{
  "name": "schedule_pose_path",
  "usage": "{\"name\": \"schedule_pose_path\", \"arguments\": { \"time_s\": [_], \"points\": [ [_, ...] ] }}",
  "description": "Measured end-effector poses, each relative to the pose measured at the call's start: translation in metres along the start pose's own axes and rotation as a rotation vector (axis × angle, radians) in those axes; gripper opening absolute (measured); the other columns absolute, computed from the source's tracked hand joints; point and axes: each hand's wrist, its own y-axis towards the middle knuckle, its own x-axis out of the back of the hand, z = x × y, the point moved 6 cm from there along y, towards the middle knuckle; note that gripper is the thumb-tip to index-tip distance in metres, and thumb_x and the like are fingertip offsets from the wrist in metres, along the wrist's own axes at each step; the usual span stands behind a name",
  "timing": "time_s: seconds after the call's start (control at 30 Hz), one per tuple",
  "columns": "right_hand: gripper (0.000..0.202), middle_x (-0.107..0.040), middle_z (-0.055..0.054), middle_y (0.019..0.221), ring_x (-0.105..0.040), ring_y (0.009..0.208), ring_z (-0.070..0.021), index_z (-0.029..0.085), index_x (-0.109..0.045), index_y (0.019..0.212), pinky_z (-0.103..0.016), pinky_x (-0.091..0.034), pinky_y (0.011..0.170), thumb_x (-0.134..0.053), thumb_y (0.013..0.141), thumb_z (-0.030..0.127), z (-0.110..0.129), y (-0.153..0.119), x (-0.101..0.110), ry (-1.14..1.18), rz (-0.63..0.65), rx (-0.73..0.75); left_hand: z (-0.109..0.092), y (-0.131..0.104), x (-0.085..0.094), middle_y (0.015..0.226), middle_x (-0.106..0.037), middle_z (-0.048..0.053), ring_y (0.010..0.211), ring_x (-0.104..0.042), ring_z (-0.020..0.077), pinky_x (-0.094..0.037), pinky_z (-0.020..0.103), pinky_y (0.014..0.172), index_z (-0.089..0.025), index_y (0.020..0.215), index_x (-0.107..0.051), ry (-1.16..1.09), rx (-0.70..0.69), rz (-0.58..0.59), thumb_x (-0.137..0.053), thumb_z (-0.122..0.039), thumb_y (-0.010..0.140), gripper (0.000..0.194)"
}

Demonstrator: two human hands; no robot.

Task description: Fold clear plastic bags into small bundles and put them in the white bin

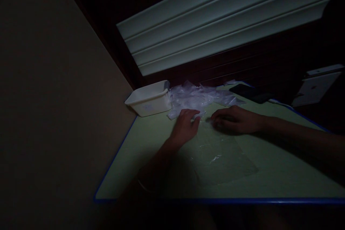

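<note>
A clear plastic bag (pixel 223 161) lies flat on the pale green table, its upper edge close to both hands. My left hand (pixel 185 125) rests at the left of that edge, thumb and fingers apart with a gap between them. On the other side, my right hand (pixel 233 119) has its fingers curled together at the bag's upper edge and seems to pinch it; the dim light blurs the fingertips. Just beyond the hands is a heap of crumpled clear plastic bags (pixel 194 95).
A white plastic bin (pixel 151 104) stands at the back left, beside the wall (pixel 54 115). Toward the back right lies a dark flat phone-like object (pixel 250 93), with a cable near it. Blue edging (pixel 242 200) borders the table (pixel 283 176). A slatted panel (pixel 215 25) rises behind.
</note>
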Motion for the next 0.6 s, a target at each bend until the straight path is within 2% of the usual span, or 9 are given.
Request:
{"name": "schedule_pose_path", "arguments": {
  "time_s": [0.1, 0.2, 0.47, 0.6],
  "points": [
    [0.035, -0.073, -0.007, 0.086, -0.064, 0.067, -0.0171, 0.014, -0.063, 0.112, -0.027, -0.048, 0.063, -0.048, 0.089, 0.035, 0.000, 0.000, 0.000, -0.006, -0.008, 0.001, -0.017, -0.006, 0.004, 0.111, -0.066, 0.007, 0.111, -0.053, 0.0197, -0.045, 0.037, 0.100, -0.018, 0.114, -0.063, -0.016, -0.121, 0.042, -0.057, -0.021, 0.088, 0.027],
    [0.034, -0.072, -0.006, 0.084, -0.063, 0.065, -0.0160, 0.013, -0.062, 0.111, -0.026, -0.047, 0.061, -0.047, 0.090, 0.035, 0.001, 0.000, 0.000, 0.001, -0.002, 0.005, -0.026, -0.011, 0.007, 0.109, -0.067, 0.006, 0.111, -0.054, 0.0190, -0.046, 0.037, 0.099, -0.018, 0.111, -0.063, -0.027, -0.165, 0.088, -0.058, -0.021, 0.087, 0.024],
    [0.033, -0.072, -0.006, 0.085, -0.064, 0.066, -0.0156, 0.013, -0.063, 0.111, -0.026, -0.047, 0.060, -0.048, 0.090, 0.033, 0.002, -0.001, 0.001, 0.013, -0.010, 0.012, -0.034, -0.018, 0.008, 0.098, -0.069, 0.006, 0.097, -0.061, 0.0188, -0.049, 0.035, 0.091, -0.018, 0.088, -0.065, -0.125, -0.104, 0.288, -0.054, -0.020, 0.085, 0.012],
    [0.031, -0.071, -0.006, 0.085, -0.063, 0.066, -0.0150, 0.014, -0.062, 0.110, -0.026, -0.046, 0.059, -0.047, 0.091, 0.033, 0.002, -0.001, 0.000, 0.015, 0.007, 0.009, -0.027, -0.018, 0.010, 0.095, -0.068, 0.006, 0.088, -0.063, 0.0175, -0.050, 0.034, 0.085, -0.018, 0.094, -0.063, -0.086, 0.003, 0.270, -0.050, -0.017, 0.083, 0.016]
  ]
}}
